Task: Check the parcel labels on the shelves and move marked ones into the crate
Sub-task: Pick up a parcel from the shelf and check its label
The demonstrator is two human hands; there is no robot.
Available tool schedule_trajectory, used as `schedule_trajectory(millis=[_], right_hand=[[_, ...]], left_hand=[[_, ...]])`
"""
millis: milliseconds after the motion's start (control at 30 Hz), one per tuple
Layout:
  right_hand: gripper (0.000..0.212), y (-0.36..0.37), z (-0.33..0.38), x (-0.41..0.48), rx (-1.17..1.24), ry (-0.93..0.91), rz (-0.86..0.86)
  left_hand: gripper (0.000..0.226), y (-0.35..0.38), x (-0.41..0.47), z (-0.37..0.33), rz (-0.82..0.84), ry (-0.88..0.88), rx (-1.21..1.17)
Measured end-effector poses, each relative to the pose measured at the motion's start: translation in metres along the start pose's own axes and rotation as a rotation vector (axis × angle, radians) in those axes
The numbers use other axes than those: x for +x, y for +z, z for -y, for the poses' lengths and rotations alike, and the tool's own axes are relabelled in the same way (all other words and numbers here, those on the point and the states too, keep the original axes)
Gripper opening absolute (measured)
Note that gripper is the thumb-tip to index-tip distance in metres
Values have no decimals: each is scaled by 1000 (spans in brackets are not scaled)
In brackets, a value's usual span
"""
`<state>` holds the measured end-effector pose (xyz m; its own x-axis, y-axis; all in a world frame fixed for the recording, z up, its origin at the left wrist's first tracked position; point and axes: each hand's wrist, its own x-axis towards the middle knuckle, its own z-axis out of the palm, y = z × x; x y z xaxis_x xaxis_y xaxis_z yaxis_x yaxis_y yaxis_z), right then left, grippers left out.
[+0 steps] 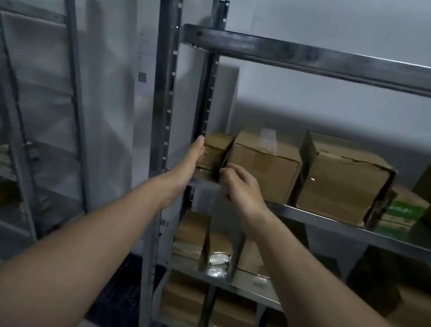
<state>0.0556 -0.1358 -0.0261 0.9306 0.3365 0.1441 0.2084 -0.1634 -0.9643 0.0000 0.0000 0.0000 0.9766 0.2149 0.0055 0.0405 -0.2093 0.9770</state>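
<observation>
On the floor left of the rack sits a dark latticed crate (pixel 115 292), well below my reach. My left hand (pixel 193 159) lies flat, fingers straight, against the left side of the small cardboard parcel (pixel 215 146) at the left end of the shelf (pixel 341 223), squeezed between the upright post (pixel 206 90) and the taped box (pixel 265 163). My right hand (pixel 243 186) is curled at the parcel's right front corner; I cannot tell whether it actually pinches the parcel.

With one flat palm and an unsure hold, I judge the parcel could slip off the shelf's front edge as I draw it out, or drag the taped box along. Further right stand a torn box (pixel 345 182) and a green-printed box (pixel 403 209). Its white lettering is too blurred to read, and I see no label on any parcel.
</observation>
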Motion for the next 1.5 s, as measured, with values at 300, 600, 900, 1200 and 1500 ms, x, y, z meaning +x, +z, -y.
schedule_trajectory(millis=[300, 600, 900, 1200, 1500], right_hand=[[70, 69, -35, 140, -38, 70, 75], [94, 78, -30, 196, 81, 196, -77], [95, 112, -15, 153, 102, 197, -349], [50, 112, 4, 57, 75, 130, -358], [39, 98, 4, -45, 88, 128, -230]], left_hand=[[72, -19, 130, 33, -45, -55, -168], [100, -48, 234, 58, 86, -109, -290], [83, -66, 197, 63, 215, 4, -253], [112, -64, 110, 83, 159, 125, -346], [69, -69, -16, 62, 52, 71, -344]])
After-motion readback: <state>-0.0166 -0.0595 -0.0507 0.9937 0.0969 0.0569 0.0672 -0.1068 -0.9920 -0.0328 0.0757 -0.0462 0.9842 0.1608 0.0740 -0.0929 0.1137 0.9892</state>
